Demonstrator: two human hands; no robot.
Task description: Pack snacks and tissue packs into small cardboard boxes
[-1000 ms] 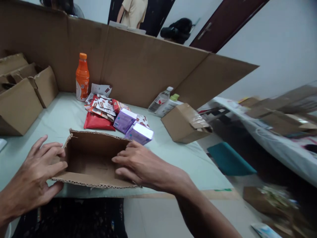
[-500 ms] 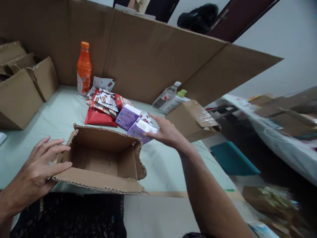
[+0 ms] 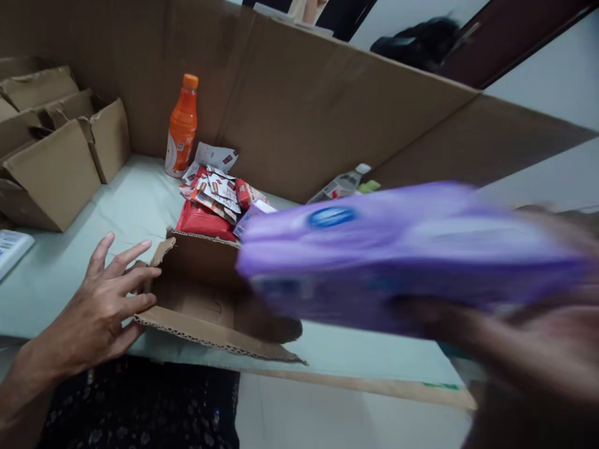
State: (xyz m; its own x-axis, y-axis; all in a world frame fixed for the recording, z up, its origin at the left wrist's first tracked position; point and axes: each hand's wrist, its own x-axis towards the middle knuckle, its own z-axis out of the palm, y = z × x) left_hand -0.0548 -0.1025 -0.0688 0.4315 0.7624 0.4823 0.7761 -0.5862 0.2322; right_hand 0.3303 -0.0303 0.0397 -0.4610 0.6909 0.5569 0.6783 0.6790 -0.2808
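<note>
Table, one box, one purple pack

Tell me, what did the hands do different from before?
The right hand left the cardboard box, grabbed a purple pack from the pile and lifted it close to the camera. The left hand stays open at the box's left edge. The orange bottle and red packets have not moved.
</note>
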